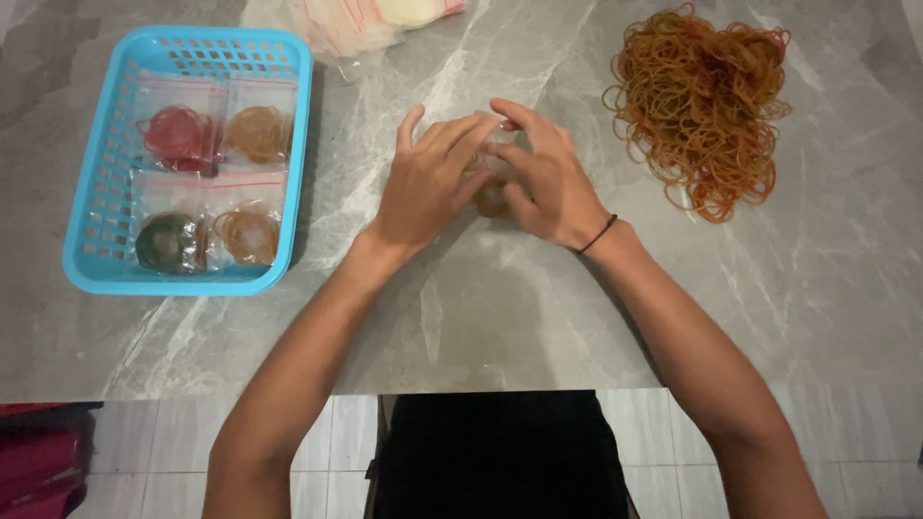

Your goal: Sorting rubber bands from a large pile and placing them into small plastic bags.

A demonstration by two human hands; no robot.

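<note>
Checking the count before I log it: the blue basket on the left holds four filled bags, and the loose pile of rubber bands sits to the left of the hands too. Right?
Not quite. The head view shows the loose pile of rubber bands to the right of the hands, beyond the right hand. The blue basket does sit left, holding four filled bags.

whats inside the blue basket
The blue basket holds four clear zip bags of rubber bands: red, tan, dark green and orange-tan. Whatever lies beneath the bags is covered.
</note>
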